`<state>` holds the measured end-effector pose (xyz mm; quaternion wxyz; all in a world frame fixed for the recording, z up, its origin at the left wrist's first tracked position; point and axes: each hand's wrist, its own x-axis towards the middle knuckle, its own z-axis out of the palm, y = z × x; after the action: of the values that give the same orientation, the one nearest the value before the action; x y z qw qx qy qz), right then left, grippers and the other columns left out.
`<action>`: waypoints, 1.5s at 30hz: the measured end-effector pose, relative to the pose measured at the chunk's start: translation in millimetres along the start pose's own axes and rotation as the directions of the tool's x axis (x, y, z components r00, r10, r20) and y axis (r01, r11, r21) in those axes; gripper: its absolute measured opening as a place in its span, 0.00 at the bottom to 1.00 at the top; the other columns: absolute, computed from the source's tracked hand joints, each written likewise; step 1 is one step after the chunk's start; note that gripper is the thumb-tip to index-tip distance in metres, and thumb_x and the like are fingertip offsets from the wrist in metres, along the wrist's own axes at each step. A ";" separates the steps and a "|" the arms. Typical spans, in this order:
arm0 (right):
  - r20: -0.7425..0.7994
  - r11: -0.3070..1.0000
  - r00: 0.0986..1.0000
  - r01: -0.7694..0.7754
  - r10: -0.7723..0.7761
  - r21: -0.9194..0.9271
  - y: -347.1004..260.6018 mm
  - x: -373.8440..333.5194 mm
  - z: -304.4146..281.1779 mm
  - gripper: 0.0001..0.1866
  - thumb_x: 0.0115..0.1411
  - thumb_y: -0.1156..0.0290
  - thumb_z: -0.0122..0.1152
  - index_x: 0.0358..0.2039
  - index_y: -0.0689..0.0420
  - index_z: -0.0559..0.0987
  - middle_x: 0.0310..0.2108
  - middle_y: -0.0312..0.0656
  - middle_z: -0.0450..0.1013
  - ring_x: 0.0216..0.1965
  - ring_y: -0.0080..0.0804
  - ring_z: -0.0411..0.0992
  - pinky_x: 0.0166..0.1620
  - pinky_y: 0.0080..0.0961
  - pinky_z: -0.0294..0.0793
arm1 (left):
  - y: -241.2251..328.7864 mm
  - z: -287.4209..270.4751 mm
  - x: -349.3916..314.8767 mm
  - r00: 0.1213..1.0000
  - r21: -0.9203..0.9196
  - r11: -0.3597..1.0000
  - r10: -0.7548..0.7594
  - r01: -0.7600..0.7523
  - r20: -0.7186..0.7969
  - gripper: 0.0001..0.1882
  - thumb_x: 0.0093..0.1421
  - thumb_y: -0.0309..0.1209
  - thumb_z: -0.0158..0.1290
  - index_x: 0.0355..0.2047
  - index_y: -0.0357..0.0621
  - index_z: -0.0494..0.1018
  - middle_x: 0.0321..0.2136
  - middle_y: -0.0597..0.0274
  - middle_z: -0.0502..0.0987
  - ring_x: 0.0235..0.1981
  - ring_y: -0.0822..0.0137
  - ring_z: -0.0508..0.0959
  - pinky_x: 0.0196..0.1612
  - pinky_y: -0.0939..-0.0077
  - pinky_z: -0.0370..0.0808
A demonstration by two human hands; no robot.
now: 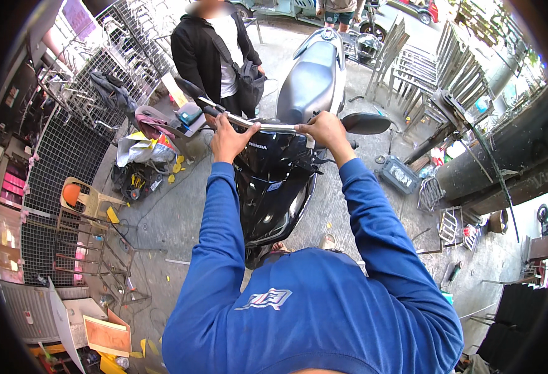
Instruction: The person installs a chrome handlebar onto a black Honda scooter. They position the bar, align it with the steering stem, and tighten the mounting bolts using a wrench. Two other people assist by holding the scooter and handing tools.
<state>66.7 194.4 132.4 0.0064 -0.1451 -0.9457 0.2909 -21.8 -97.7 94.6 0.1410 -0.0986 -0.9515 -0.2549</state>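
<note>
A black scooter [267, 199] stands in front of me, its front toward me and its long grey seat [308, 81] pointing away. Across the top of its front, by the handlebars, lies a thin silver metal bar [275, 126]. My left hand [229, 138] grips the bar's left part, thumb stretched along it and fingers behind. At the bar's right end, my right hand [327, 133] pinches it with thumb and fingers. Beside that hand sticks out the right mirror [366, 123]; the left mirror [191, 88] is past my left hand. My fingertips are partly hidden behind the bar.
A person in a black jacket [193, 50] stands close by the scooter's far left. Welded metal frames [417, 71] lean at the far right, near a grey case [400, 174] on the floor. At left are a beige plastic chair [87, 196], bags [146, 149] and a wire grid [62, 168].
</note>
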 end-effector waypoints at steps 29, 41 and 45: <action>-0.059 1.000 0.998 0.031 -0.031 0.000 -3.7 -3.8 2.4 0.26 0.54 0.39 0.78 0.37 0.51 0.94 0.32 0.48 0.86 0.36 0.48 0.86 0.44 0.43 0.85 | 8.3 -15.7 10.5 0.980 0.105 0.991 -0.098 0.080 0.176 0.66 0.49 0.78 0.64 0.69 0.33 0.62 0.67 0.40 0.69 0.60 0.35 0.79 0.59 0.41 0.78; -0.127 0.993 0.990 0.049 -0.062 -0.105 3.0 11.1 10.4 0.29 0.52 0.38 0.81 0.34 0.55 0.92 0.32 0.50 0.86 0.37 0.51 0.86 0.45 0.46 0.84 | 14.4 -20.2 9.5 0.986 0.072 0.995 -0.081 0.071 0.146 0.64 0.49 0.77 0.65 0.70 0.37 0.63 0.65 0.37 0.73 0.62 0.34 0.78 0.63 0.44 0.76; -0.049 0.992 0.997 0.054 -0.059 -0.112 11.1 23.6 15.0 0.33 0.50 0.34 0.80 0.25 0.58 0.89 0.26 0.49 0.84 0.31 0.51 0.84 0.39 0.46 0.84 | 10.3 -17.2 12.1 0.985 0.091 0.994 -0.073 0.059 0.155 0.66 0.48 0.79 0.63 0.69 0.33 0.64 0.66 0.39 0.71 0.61 0.35 0.78 0.61 0.44 0.77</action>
<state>45.6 201.5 112.2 0.0312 -0.1258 -0.9636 0.2339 -26.7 -96.4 117.4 0.0609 -0.0806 -0.9725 -0.2098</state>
